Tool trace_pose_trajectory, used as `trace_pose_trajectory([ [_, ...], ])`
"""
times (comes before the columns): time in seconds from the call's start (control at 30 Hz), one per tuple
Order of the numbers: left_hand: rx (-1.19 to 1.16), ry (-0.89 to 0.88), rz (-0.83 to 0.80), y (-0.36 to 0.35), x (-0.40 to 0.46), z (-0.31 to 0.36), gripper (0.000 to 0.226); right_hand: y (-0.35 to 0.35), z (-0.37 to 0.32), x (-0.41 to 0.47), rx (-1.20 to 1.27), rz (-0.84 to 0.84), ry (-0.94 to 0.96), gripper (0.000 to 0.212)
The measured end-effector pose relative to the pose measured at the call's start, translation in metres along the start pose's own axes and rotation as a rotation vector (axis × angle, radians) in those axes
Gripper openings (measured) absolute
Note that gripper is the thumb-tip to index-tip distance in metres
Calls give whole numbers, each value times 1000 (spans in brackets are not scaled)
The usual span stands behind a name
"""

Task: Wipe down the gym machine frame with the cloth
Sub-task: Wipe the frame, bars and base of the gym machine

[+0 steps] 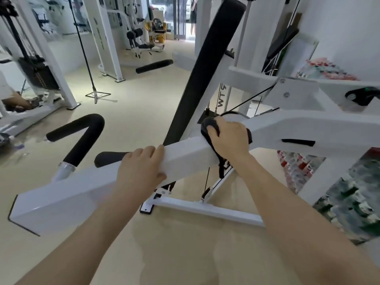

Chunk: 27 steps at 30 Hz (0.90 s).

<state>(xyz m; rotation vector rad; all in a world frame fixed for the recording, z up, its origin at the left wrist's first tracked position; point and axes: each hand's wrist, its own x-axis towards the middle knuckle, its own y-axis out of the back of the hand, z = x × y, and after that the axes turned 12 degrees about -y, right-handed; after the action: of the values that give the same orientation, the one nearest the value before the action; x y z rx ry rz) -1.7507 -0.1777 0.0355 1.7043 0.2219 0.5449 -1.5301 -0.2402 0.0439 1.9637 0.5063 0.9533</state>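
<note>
Bracing the white square-tube steel machine frame (185, 155) with my left hand (141, 169), fingers curled over its top edge to steady it, I press the dark grey cloth (207, 128) flat under my right hand (228, 138), fingers bent over it, further up the beam.

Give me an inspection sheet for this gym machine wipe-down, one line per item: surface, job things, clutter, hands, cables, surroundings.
Surface: white frame beam slopes up to the right; dirt cannot be judged.
Job's things: dark cloth pressed on the beam, a strip hanging below.
Clutter: nothing seen on the beam.
Grippers: left hand grips the beam; right hand holds the cloth.
Cables: thin black cable runs behind the beam.
Surroundings: black back pad, foam handle, beige floor, other machines behind.
</note>
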Motion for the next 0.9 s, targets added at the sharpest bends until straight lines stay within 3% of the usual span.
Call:
trace_pose_trajectory([
  [0.1,-67,-48,66,-9,-2,-11,71,-14,-44,-28,33,-11,227,35],
  [0.17,-124,-68,77,-4,-3,-14,64,-13,-51,-31,41,-52,328,34],
  [0.27,-229,-52,125,-4,-11,-22,50,-7,-37,-15,-25,-84,169,34],
  [0.37,-236,-71,162,-5,-28,-38,46,-8,-50,-17,-99,-13,-8,33],
  [0.53,-260,-89,134,-9,-56,-62,45,-32,-127,-75,-1,-15,285,43],
  [0.63,-246,-70,126,-9,-74,-72,53,-29,-120,-65,15,-76,394,48],
  [0.77,-178,-150,94,-8,-91,-81,69,-26,-72,-39,85,85,145,46],
  [0.9,-202,-288,96,-2,-97,-99,63,-44,-88,-64,245,260,-228,36],
])
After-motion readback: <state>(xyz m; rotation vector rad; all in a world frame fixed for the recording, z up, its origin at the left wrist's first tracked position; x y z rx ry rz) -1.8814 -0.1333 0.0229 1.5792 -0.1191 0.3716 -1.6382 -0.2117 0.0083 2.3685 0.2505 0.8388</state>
